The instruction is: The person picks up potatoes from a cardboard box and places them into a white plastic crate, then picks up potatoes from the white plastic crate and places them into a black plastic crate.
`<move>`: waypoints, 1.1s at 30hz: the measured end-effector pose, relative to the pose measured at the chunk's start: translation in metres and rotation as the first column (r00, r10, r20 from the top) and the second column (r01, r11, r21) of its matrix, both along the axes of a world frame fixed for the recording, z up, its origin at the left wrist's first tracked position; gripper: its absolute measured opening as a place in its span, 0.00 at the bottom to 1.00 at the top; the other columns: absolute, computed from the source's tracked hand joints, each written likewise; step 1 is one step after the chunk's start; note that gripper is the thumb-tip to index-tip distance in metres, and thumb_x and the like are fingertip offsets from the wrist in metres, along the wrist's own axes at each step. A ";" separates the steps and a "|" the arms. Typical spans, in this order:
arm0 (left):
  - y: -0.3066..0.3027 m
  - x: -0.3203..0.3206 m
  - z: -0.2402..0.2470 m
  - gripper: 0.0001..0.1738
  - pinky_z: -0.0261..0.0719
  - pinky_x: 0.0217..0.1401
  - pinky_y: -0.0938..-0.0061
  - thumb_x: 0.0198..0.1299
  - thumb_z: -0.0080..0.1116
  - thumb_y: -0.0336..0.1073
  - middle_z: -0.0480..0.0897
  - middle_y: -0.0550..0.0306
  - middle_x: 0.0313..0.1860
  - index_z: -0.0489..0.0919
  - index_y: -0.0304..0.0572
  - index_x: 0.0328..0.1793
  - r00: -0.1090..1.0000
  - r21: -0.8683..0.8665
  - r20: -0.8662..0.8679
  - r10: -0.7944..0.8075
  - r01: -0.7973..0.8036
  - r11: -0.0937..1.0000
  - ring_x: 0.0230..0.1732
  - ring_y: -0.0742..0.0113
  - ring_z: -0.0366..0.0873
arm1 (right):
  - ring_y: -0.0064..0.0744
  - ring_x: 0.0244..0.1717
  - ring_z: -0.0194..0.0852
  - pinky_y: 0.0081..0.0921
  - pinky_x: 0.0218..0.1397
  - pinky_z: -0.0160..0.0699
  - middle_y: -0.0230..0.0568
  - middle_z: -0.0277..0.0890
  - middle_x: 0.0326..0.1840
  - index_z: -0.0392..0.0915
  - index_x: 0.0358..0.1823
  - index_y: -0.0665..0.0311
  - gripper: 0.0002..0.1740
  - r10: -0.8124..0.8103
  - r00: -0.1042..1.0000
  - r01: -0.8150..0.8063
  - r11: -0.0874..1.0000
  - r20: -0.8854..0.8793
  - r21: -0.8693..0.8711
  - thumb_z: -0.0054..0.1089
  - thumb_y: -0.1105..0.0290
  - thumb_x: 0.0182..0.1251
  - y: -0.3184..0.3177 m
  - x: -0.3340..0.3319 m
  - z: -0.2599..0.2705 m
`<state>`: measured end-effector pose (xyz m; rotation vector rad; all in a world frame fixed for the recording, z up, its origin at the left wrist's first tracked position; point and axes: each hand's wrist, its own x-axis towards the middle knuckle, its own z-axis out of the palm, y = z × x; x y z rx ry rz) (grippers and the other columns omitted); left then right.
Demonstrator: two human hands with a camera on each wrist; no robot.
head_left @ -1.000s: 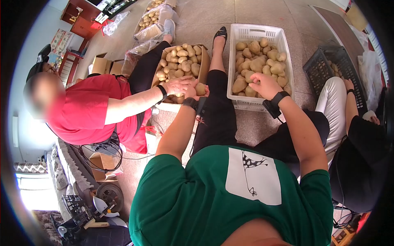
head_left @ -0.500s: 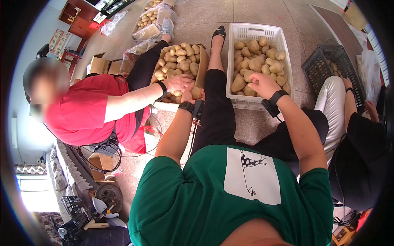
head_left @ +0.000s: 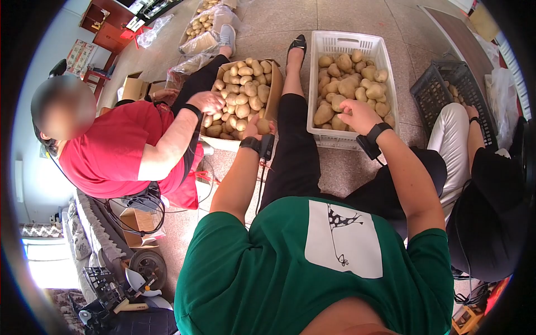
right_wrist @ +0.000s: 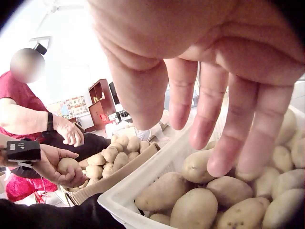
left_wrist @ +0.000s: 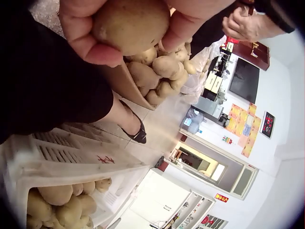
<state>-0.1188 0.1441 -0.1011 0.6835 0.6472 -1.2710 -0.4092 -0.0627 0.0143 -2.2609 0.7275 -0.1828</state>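
Observation:
My left hand (head_left: 253,132) holds a potato (left_wrist: 132,25) at the near right corner of a cardboard box (head_left: 276,92) of potatoes. In the left wrist view the thumb and fingers curl round its sides. My right hand (head_left: 362,116) hangs over the near end of a white plastic crate (head_left: 314,89). Its fingers (right_wrist: 209,102) point down, loosely extended, with nothing in them. Beneath them lie several potatoes (right_wrist: 194,208) inside the crate. Another person's hand (head_left: 206,102) is over the left side of the cardboard box.
A person in red (head_left: 111,151) sits at my left. My leg (head_left: 293,145) lies between box and crate. On the right stands a black crate (head_left: 432,92), with another person's white-trousered knee (head_left: 451,131) beside it. Further off are bagged potatoes (head_left: 201,27).
The other person's hand has left its place beside my left hand and moved left across the box. My left hand has shifted slightly left with the potato. My right hand has stayed put.

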 end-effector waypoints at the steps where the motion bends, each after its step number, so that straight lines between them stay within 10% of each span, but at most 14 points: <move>1: 0.002 0.005 -0.004 0.26 0.75 0.32 0.68 0.60 0.49 0.50 0.71 0.45 0.34 0.65 0.27 0.45 1.000 0.000 0.000 0.000 0.000 1.000 0.30 0.56 0.71 | 0.44 0.39 0.75 0.33 0.42 0.72 0.47 0.76 0.36 0.73 0.41 0.66 0.15 0.000 1.000 0.000 1.000 0.000 0.000 0.59 0.65 0.55 0.000 0.000 0.000; 22: 0.009 0.059 -0.042 0.21 0.76 0.24 0.69 0.58 0.54 0.48 0.71 0.47 0.37 0.63 0.46 0.49 0.972 0.135 0.205 0.112 -0.141 0.981 0.25 0.57 0.71 | 0.42 0.39 0.75 0.33 0.42 0.73 0.46 0.77 0.36 0.73 0.42 0.65 0.16 0.010 1.000 -0.011 1.000 -0.022 -0.014 0.59 0.64 0.55 -0.008 0.002 -0.016; 33: 0.007 0.056 -0.049 0.20 0.81 0.29 0.65 0.60 0.53 0.43 0.70 0.51 0.49 0.65 0.48 0.55 0.922 0.113 0.292 0.255 -0.298 0.948 0.37 0.52 0.73 | 0.42 0.38 0.75 0.33 0.42 0.72 0.45 0.76 0.35 0.73 0.41 0.64 0.16 0.019 0.998 -0.020 1.000 -0.051 -0.017 0.59 0.63 0.55 -0.008 0.002 -0.015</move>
